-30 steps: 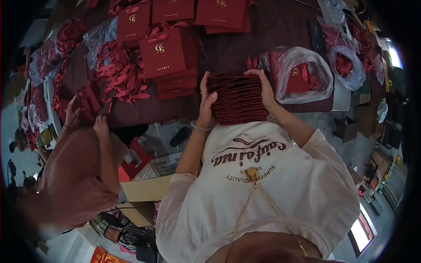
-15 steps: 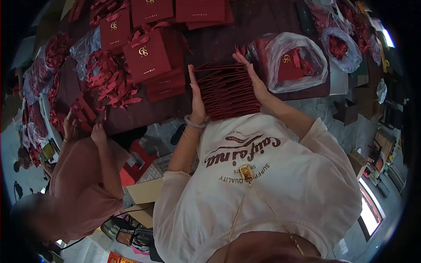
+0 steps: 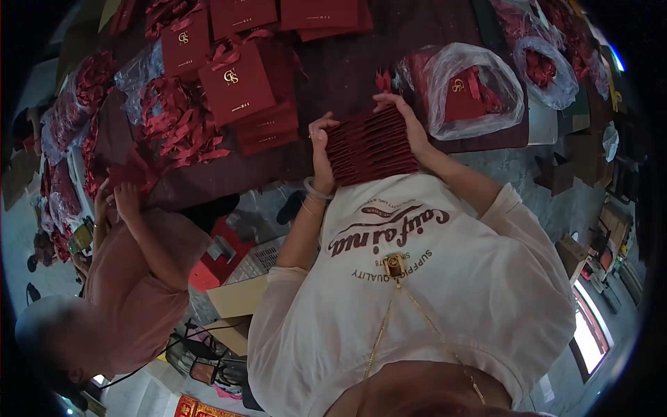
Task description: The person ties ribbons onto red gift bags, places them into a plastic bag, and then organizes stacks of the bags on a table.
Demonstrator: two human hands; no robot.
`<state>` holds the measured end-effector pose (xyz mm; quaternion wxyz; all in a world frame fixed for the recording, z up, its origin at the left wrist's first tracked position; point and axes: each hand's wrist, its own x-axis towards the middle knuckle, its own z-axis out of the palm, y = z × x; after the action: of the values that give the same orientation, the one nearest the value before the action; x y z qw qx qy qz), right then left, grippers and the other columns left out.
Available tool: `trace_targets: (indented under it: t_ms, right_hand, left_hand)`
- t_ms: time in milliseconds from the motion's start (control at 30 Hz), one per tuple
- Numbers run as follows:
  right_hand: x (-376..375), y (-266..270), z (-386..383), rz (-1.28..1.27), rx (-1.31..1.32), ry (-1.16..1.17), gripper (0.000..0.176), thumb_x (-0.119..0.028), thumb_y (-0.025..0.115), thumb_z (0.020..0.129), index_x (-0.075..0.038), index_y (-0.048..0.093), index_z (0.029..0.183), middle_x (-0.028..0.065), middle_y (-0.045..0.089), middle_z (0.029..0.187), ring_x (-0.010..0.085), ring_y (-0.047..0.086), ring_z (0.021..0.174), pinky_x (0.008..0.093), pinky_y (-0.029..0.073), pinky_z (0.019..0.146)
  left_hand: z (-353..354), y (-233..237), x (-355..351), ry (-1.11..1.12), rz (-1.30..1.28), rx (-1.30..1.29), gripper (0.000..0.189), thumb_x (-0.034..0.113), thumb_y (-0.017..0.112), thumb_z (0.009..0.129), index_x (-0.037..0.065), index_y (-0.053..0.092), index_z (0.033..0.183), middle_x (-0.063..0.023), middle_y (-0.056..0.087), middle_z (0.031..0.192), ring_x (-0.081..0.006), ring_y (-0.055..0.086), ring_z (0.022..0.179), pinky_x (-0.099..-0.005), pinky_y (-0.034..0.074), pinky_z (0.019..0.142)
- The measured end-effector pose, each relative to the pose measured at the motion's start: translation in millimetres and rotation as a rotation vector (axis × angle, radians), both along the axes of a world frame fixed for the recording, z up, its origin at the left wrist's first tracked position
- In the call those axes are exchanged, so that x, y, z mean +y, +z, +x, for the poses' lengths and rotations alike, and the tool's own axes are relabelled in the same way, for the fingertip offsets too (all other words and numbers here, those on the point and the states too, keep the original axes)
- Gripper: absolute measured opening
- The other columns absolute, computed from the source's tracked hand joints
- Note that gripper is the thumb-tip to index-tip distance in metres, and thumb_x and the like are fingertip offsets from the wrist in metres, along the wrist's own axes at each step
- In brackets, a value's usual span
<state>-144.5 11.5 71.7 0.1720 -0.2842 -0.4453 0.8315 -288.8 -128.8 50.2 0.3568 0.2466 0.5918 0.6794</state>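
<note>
Both hands (image 3: pixel 321 149) (image 3: pixel 406 119) clasp folded bag stack (image 3: pixel 370 144).

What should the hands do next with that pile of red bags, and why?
Probably press the stack of flat red bags together and tap it level on the table. The left hand and right hand grip its two sides, but the bag edges look fanned and uneven.

Place: gift-bag packing workshop.
Surface: worktable (image 3: pixel 347 76) strewn with maroon gift bags (image 3: pixel 235 83), ribbon heaps (image 3: pixel 174 121).
Stock: plastic sacks (image 3: pixel 486 115); stack of folded bags (image 3: pixel 372 146).
</note>
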Motion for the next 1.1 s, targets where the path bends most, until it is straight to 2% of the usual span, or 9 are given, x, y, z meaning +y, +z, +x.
trace_targets:
  t_ms: [367, 433, 500, 533, 567, 633, 833, 1033, 1100]
  right_hand:
    - [-12.4, 16.5, 10.9, 0.084, 0.103, -0.003, 0.055, -0.043, 0.029, 0.096, -0.003, 0.033, 0.134, 0.0078, 0.035, 0.136, 0.018, 0.035, 0.123, 0.0312, 0.024, 0.105]
    - [-10.9, 13.8, -4.6, 0.064, 0.083, -0.13, 0.053, -0.043, 0.029, 0.097, -0.004, 0.036, 0.132, 0.0075, 0.039, 0.131, 0.0172, 0.039, 0.118, 0.0307, 0.026, 0.103]
    - [-10.3, 15.5, -8.9, -0.067, 0.072, -0.218, 0.05, -0.042, 0.029, 0.097, -0.004, 0.04, 0.128, 0.0074, 0.044, 0.125, 0.0161, 0.041, 0.113, 0.0297, 0.028, 0.101]
    - [-11.4, 12.9, -6.2, -0.055, 0.066, -0.234, 0.048, -0.041, 0.03, 0.097, -0.004, 0.041, 0.126, 0.0074, 0.045, 0.122, 0.0157, 0.042, 0.112, 0.0294, 0.029, 0.1]
    - [-10.4, 8.3, -4.4, -0.038, 0.066, -0.25, 0.047, -0.041, 0.031, 0.097, -0.004, 0.042, 0.124, 0.0075, 0.047, 0.119, 0.0154, 0.042, 0.111, 0.0291, 0.029, 0.099]
    - [-12.5, 0.6, 1.6, -0.017, 0.12, -0.241, 0.046, -0.041, 0.033, 0.096, -0.004, 0.043, 0.123, 0.0071, 0.047, 0.118, 0.0151, 0.042, 0.111, 0.0287, 0.029, 0.099]
    - [-18.8, -9.9, 6.4, -0.121, 0.163, -0.218, 0.044, -0.038, 0.031, 0.097, -0.006, 0.041, 0.125, 0.0072, 0.045, 0.123, 0.0169, 0.04, 0.116, 0.0298, 0.026, 0.102]
    - [-28.4, 31.1, -12.8, -0.178, 0.171, -0.003, 0.042, -0.038, 0.03, 0.097, -0.007, 0.036, 0.125, 0.011, 0.042, 0.121, 0.0248, 0.044, 0.114, 0.0407, 0.041, 0.095]
    - [-30.4, 30.5, -12.1, -0.236, 0.138, -0.039, 0.041, -0.037, 0.03, 0.097, -0.007, 0.036, 0.124, 0.011, 0.042, 0.121, 0.0253, 0.044, 0.113, 0.0412, 0.042, 0.095]
  left_hand:
    - [17.0, 42.6, -12.9, -0.098, -0.061, -0.116, 0.059, 0.05, 0.024, 0.095, 0.004, 0.032, 0.132, -0.0091, 0.037, 0.132, -0.019, 0.037, 0.122, -0.0346, 0.028, 0.105]
    - [12.9, 27.8, -9.5, -0.14, 0.122, -0.493, 0.054, 0.045, 0.026, 0.096, 0.008, 0.026, 0.135, -0.0097, 0.036, 0.133, -0.0191, 0.038, 0.121, -0.0343, 0.031, 0.103]
    - [12.4, 26.7, -5.8, -0.17, 0.079, -0.442, 0.051, 0.036, 0.027, 0.098, 0.002, 0.025, 0.136, -0.0111, 0.024, 0.14, -0.0214, 0.011, 0.135, -0.0334, 0.008, 0.109]
    - [17.1, 51.0, -6.8, -0.254, 0.042, -0.506, 0.054, 0.044, 0.031, 0.096, 0.01, 0.023, 0.137, -0.0096, 0.035, 0.133, -0.02, 0.037, 0.121, -0.0343, 0.033, 0.102]
    - [15.6, 42.9, -7.4, -0.249, 0.046, -0.492, 0.054, 0.044, 0.031, 0.096, 0.01, 0.023, 0.137, -0.0096, 0.035, 0.133, -0.02, 0.037, 0.121, -0.0343, 0.033, 0.102]
    - [9.9, 9.7, -15.4, -0.236, -0.063, -0.203, 0.054, 0.04, 0.03, 0.096, 0.003, 0.026, 0.136, -0.0123, 0.02, 0.141, -0.0223, 0.01, 0.134, -0.0337, 0.008, 0.109]
    - [19.9, 27.5, 1.2, 0.016, 0.204, -0.775, 0.053, 0.048, 0.03, 0.095, 0.008, 0.036, 0.13, -0.0055, 0.041, 0.126, -0.0163, 0.039, 0.117, -0.0332, 0.032, 0.102]
    - [8.4, -3.4, -0.6, 0.007, 0.258, -0.536, 0.048, 0.045, 0.028, 0.096, 0.013, 0.034, 0.132, -0.0059, 0.038, 0.124, -0.0178, 0.036, 0.118, -0.0326, 0.03, 0.101]
    - [7.5, -7.7, -2.7, 0.069, 0.042, -0.245, 0.045, 0.038, 0.026, 0.098, 0.007, 0.038, 0.129, -0.0085, 0.034, 0.127, -0.0174, 0.024, 0.126, -0.0295, 0.013, 0.107]
